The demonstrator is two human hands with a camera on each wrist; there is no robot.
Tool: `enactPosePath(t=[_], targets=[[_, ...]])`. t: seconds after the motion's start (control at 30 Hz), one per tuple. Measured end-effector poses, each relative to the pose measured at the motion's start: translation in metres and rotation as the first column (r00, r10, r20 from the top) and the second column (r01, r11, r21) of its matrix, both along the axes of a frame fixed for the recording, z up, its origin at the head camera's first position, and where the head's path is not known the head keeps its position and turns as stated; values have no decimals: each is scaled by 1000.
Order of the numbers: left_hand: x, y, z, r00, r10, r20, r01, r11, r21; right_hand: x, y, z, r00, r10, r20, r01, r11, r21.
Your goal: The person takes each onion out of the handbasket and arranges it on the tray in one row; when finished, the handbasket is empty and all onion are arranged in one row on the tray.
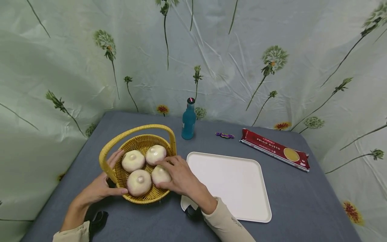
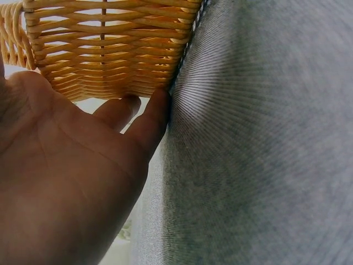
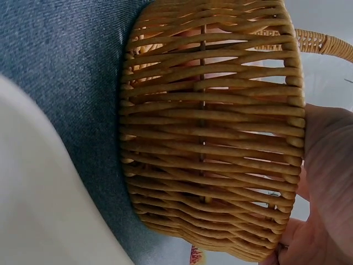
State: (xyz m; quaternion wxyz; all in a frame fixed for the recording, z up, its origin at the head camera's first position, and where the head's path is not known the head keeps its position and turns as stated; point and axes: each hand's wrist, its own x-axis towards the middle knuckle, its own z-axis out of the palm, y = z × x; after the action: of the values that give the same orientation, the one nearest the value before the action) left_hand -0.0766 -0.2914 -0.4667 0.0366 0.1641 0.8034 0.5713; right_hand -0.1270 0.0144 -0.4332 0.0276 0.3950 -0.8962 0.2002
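Observation:
A yellow wicker basket [image 1: 146, 201] with a tall arched handle holds several round white vegetables [image 1: 139, 182] with purplish sides and small nubs on top. My left hand [image 1: 98, 188] holds the basket's left side, thumb over the front rim. In the left wrist view, its fingers [image 2: 149, 124] lie along the lower outer wall. My right hand [image 1: 181, 174] reaches over the right rim and grips the front-right white vegetable [image 1: 160, 175] between thumb and fingers. From the right wrist view, the basket's woven wall [image 3: 209, 132] hides most of that grip.
Right of the basket lies a white tray [image 1: 229, 188], partly under my right forearm. Behind stand a blue bottle [image 1: 188, 121] and a small purple wrapped candy [image 1: 225, 135]. A red spaghetti packet [image 1: 273, 148] lies at the back right. Flowered cloth hangs behind the grey table.

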Motion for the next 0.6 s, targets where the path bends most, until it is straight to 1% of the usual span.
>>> enactPosePath(t=[0.23,0.43,0.6], targets=[[0,0,0,1000,-7,7,7,1000,8,1,0,0,999,1,-51,-1,1000,-2],[0,-1,-1,1000,-5,7,5,1000,3,1,0,0,999,11,-30,-12,1000,-23],[-1,-1,-1,1000,-5,8,5,1000,-1,-1,0,1,1000,-7,-11,8,1000,10]])
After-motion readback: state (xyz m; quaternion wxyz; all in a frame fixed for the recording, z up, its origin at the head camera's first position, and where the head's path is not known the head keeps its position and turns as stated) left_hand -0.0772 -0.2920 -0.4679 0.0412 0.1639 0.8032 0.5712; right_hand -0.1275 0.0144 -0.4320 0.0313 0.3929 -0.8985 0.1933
